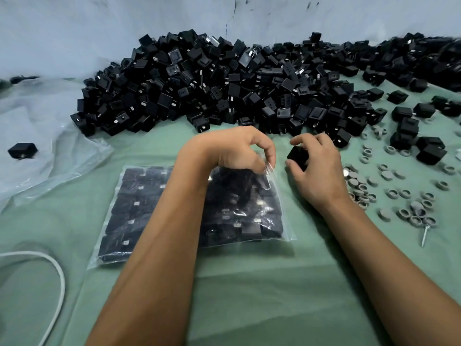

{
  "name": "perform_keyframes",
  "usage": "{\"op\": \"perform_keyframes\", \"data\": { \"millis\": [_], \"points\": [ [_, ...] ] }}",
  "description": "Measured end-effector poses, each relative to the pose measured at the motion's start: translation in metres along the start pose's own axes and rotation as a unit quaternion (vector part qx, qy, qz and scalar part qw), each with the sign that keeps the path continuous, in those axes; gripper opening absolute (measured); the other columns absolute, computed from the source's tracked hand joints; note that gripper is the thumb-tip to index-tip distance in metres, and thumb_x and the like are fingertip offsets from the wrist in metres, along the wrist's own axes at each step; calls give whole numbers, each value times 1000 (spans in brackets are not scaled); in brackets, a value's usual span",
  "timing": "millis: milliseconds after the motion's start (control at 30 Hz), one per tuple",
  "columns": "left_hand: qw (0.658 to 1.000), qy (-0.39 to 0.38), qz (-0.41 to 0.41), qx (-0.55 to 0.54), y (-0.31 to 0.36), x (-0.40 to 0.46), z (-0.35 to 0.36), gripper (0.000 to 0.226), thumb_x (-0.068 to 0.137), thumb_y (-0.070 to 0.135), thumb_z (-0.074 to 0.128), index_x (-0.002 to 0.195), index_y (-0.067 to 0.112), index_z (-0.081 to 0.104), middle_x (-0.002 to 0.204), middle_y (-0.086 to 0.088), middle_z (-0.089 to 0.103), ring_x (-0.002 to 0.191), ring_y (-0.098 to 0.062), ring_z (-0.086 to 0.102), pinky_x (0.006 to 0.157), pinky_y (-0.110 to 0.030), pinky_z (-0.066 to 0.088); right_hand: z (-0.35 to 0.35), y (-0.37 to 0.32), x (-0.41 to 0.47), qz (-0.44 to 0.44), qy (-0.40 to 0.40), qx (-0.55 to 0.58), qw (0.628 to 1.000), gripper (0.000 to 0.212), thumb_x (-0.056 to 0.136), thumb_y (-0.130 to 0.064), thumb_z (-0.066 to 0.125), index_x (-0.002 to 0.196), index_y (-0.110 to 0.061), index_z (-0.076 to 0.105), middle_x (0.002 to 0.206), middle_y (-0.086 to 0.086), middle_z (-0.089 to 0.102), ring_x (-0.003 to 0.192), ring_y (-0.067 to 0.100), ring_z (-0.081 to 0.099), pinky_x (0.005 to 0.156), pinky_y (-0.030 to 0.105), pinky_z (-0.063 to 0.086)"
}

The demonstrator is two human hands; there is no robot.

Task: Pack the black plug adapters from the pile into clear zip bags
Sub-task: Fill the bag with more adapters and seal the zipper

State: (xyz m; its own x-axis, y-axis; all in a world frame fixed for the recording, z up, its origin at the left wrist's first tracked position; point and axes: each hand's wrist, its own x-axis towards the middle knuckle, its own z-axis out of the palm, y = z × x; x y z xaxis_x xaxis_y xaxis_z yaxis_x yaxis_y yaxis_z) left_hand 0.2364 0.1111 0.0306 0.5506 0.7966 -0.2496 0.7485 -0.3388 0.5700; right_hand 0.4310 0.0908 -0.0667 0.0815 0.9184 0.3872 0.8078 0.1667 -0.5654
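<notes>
on the green cloth (pixel 249 283) just in front of the person lies a clear zip bag (pixel 154 211), already holding several tidy rows of black adapters laid flat, with a looser heap of them toward its right end. the left hand (pixel 234 151) pinches the bag's top right corner, fingers curled down on the plastic and lifting the mouth a little. just beside it, apart from the bag, the right hand (pixel 316 168) grips a single black plug adapter (pixel 296 154) between thumb and fingertips, close to the opening but not yet inside.

judging from this, the bag looks nearly full, and the adapter in hand may be among the last for it; whether the bag's count is met cannot be told. sealing the zip is not yet done.

beyond the hands the pile (pixel 224 83) of loose adapters stretches along the back wall and off to the right, very large, so most of the task is left. no other filled bag is in view.

scattered adapters lie near the right edge, and beside the right wrist sits a spread of small grey rings and caps (pixel 404 211), with a screw-like pin among them. one stray adapter (pixel 22 150) rests on a crumpled clear plastic sheet (pixel 50 146) at the left, and a white cable (pixel 57 270) curves at the lower left.
</notes>
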Motion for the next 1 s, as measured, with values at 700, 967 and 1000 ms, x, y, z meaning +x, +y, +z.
{"op": "perform_keyframes", "data": {
  "millis": [700,967,1000],
  "points": [
    [993,47,98,-47,-32,3,-8,16,76,21,89,90,27,81,133,2,62,109,23,46,90,5,21,-33,0,-5,-1,-265,398,878,43,81,-13,78,123,-13,75,106,22,75,95,35,68,93,46,53],
    [988,62,137,-38,-27,2,-9,15,78,12,86,92,13,81,127,-23,64,114,-14,53,81,11,23,-31,-6,-5,-68,-294,370,879,58,73,9,85,124,-6,65,111,18,70,106,36,67,97,40,56],
    [988,62,139,-38,-27,2,-9,15,78,11,86,91,12,81,126,-24,64,114,-16,53,82,10,24,-29,-7,-5,-64,-291,378,876,57,73,12,84,124,-5,64,112,19,70,106,36,68,98,41,56]
  ]
}}
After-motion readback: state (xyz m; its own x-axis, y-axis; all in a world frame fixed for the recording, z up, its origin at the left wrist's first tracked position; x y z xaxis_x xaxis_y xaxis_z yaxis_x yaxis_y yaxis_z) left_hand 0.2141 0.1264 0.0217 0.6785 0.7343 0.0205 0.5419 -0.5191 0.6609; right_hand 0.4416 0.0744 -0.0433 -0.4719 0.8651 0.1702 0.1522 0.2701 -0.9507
